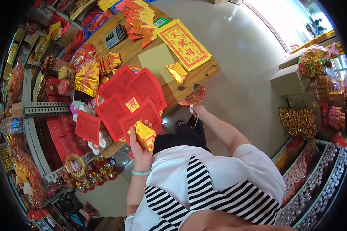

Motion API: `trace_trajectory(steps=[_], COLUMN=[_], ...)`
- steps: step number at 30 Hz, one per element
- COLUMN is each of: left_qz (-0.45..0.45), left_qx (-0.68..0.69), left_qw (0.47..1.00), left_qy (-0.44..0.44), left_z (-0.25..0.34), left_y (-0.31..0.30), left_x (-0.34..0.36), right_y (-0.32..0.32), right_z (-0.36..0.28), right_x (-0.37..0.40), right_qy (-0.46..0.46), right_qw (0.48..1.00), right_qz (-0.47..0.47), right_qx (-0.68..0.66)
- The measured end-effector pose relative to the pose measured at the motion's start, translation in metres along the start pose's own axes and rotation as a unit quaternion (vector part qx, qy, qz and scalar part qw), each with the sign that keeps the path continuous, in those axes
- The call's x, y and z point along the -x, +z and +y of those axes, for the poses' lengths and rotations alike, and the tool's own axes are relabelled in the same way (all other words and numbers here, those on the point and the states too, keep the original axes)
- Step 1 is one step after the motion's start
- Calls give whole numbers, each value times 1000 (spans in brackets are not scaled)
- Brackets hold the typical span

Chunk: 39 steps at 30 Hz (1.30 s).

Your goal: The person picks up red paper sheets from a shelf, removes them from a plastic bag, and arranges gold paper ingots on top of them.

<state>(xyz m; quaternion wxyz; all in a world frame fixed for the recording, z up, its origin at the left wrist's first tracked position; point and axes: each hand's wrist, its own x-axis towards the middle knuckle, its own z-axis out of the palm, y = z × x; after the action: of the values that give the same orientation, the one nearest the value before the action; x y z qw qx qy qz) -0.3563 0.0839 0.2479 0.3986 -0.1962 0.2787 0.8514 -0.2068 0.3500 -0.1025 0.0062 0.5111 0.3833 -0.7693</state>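
At the near edge of the wooden surface (204, 72), the left hand (140, 150) pinched a folded gold foil paper (145, 135) in its grip, shiny and crinkled, over flat red paper sheets (129, 98). Light pressure along the creases would likely keep the thin foil from crushing. Farther right, the right hand (198, 111) sat just below a round red-and-gold paper disc (192, 97); whether its grip was pressed together I could not tell.

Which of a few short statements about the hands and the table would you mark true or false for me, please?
1. The left hand holds a gold folded paper in its fingers. True.
2. Red paper sheets lie on the wooden table. True.
3. The right hand lies flat on the red paper sheets. False: it is at the table's edge, beside a round red paper.
4. The left wrist is bare. False: it wears a pale bangle.
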Motion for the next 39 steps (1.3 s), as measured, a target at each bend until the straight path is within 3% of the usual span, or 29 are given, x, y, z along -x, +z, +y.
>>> trace_trajectory(steps=[7,8,10,12,15,17,18,20,21,23,27,30,34,35,37,38,39], left_qz=[45,44,44,59,77,83,87,91,90,105,113,102,59,47,33,28,14], left_qx=[-23,-31,-45,-40,-40,-46,-50,-60,-59,-133,-244,-358,-319,-306,-275,-274,-272], left_qw=[998,998,997,996,995,994,994,993,993,985,963,928,945,948,960,961,962], left_qy=[32,35,43,53,58,56,52,41,38,18,-4,5,52,69,28,34,11], left_z=[4,5,5,3,5,7,7,5,4,-2,-19,-31,-33,-32,-26,-23,-21], left_y=[7,5,3,1,2,3,3,3,3,6,14,19,25,26,27,24,20], left_x=[15,20,24,27,32,28,24,16,13,6,-1,-5,-5,-4,3,5,7], right_y=[6,-13,13,22,5,-12,-3,25,37,69,133,146,135,125,96,100,81], right_z=[7,-25,-70,-78,-68,-23,-30,-41,-50,-53,-102,-117,-175,-180,-222,-268,-276], right_x=[-182,-151,-81,-59,-54,-81,-51,13,52,106,234,263,229,191,131,163,125], right_qy=[-86,-85,-72,-88,-29,-24,-17,1,0,-40,-98,-174,-302,-365,-362,-288,-363], right_qw=[958,960,931,914,946,960,968,977,995,997,952,918,901,906,918,913,856], right_qz=[176,170,-6,139,156,185,202,148,78,-59,-282,-346,-194,-175,-69,37,93], right_qx=[-211,-206,-358,-369,-283,-208,-147,-154,-61,-7,61,86,243,124,148,286,357])
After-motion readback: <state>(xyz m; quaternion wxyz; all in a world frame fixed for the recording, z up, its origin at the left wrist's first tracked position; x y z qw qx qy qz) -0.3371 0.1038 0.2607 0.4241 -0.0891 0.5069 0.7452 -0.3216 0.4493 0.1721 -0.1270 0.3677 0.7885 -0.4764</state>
